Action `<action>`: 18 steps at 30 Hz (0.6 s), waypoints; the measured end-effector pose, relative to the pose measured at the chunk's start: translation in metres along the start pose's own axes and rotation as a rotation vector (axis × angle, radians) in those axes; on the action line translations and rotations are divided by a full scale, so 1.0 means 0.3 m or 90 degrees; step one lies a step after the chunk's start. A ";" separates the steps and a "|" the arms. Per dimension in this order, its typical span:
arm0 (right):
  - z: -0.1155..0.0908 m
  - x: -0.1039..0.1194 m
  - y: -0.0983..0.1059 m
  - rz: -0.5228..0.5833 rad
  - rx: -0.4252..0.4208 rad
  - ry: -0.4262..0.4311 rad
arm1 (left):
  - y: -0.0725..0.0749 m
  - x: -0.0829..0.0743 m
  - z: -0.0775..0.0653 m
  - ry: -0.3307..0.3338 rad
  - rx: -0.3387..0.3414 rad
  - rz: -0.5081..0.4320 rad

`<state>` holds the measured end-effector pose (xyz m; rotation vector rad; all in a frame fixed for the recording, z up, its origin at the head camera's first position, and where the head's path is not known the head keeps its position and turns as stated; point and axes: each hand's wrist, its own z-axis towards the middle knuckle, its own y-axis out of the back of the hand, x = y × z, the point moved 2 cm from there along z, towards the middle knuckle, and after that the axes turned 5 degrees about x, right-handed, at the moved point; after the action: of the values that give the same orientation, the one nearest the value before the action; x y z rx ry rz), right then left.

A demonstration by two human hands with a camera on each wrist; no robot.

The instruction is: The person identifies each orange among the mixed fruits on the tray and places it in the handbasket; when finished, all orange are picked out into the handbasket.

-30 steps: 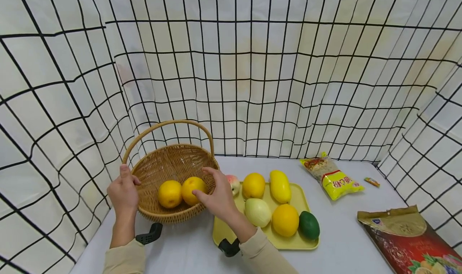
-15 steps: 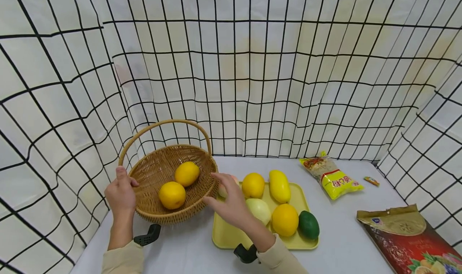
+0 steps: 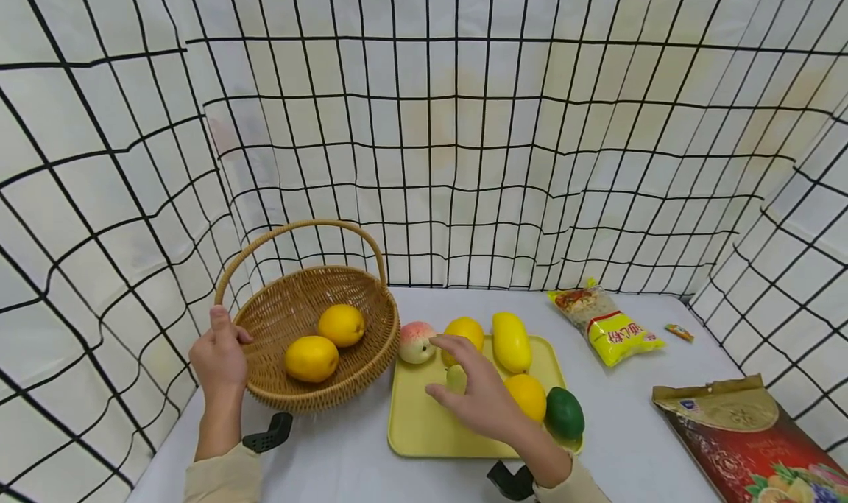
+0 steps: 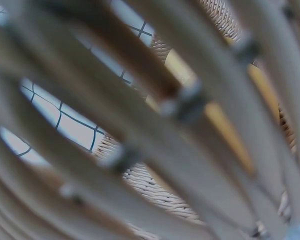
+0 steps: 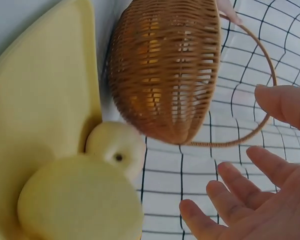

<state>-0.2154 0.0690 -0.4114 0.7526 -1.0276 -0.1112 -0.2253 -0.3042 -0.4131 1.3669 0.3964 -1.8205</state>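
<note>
My left hand (image 3: 221,356) grips the left rim of a wicker basket (image 3: 285,289), near the foot of its arched handle, with the thumb up. Two orange-yellow fruits (image 3: 311,359) lie in the basket, which tilts toward me. My right hand (image 3: 480,392) hovers above a yellow tray (image 3: 424,429), fingers spread and holding nothing. Partly hidden behind that hand is a pale green round fruit (image 3: 456,378). A peach (image 3: 417,342) lies at the tray's far left corner. In the right wrist view, the spread fingers (image 5: 235,195) are apart from the pale fruit (image 5: 80,200).
The tray also carries an orange fruit (image 3: 467,328) at the back, a yellow mango-like fruit (image 3: 511,341), another orange (image 3: 528,396) and a dark green fruit (image 3: 564,413). To the right lie a yellow food packet (image 3: 609,326), a small wrapper (image 3: 679,332) and a red-brown bag (image 3: 748,429).
My right hand has let go of an orange-yellow fruit in the basket and moved right, over the tray. The fruits in the basket have rolled apart slightly. My left hand keeps its grip.
</note>
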 end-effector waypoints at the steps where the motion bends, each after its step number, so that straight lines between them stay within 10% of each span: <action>1: -0.009 -0.009 0.011 -0.001 -0.005 -0.008 | -0.001 0.001 0.000 0.001 0.000 0.001; 18: -0.166 -0.127 0.159 -0.004 -0.112 -0.090 | 0.000 0.003 -0.003 0.017 0.004 -0.004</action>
<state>-0.2078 0.1463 -0.4246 0.5938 -1.1333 -0.2609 -0.2247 -0.3039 -0.4141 1.3964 0.4093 -1.8118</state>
